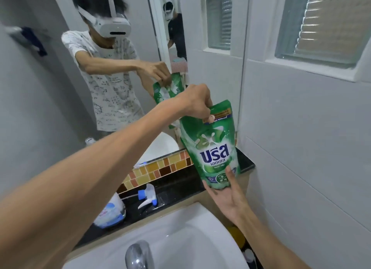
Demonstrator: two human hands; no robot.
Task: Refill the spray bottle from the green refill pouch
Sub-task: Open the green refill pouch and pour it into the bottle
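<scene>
I hold the glossy green plastic refill pouch (pixel 215 148) upright above the black counter (pixel 176 196), its long axis vertical. My left hand (pixel 197 103) pinches its top corner; my right hand (pixel 224 196) cups its base, fingers (pixel 229 176) open. The clear spray bottle (pixel 112 212) stands uncapped well to the pouch's lower left, nearer my left arm; its blue-and-white trigger head (pixel 147 195) lies between.

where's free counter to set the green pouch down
Bare black ledge lies between the spray head and the pouch. Crowded at left, where the spray bottle stands beside the spray head. The sink basin is bare too.
</scene>
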